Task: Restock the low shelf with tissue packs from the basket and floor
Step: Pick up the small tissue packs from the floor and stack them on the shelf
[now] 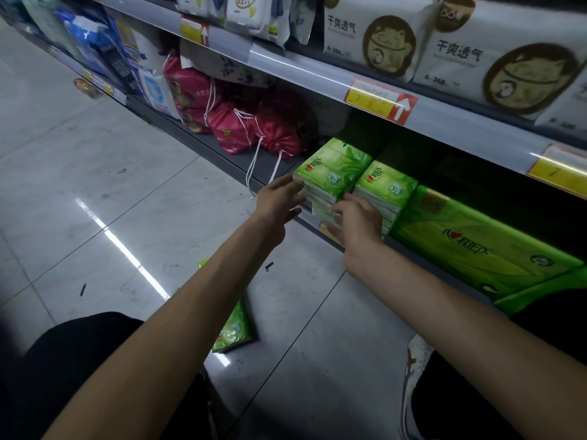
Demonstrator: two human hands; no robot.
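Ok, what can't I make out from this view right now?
Head view:
Basket: out of frame.
Floor pack: mostly hidden under the left forearm.
Price tags: print blurred.
Low shelf behind the green packs: too dark to see depth.

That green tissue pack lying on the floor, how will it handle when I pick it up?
The green tissue pack is probably light and squashy, being film-wrapped paper. Its glossy wrap may feel slippery. Flat-sided and lying flat, it should not roll.
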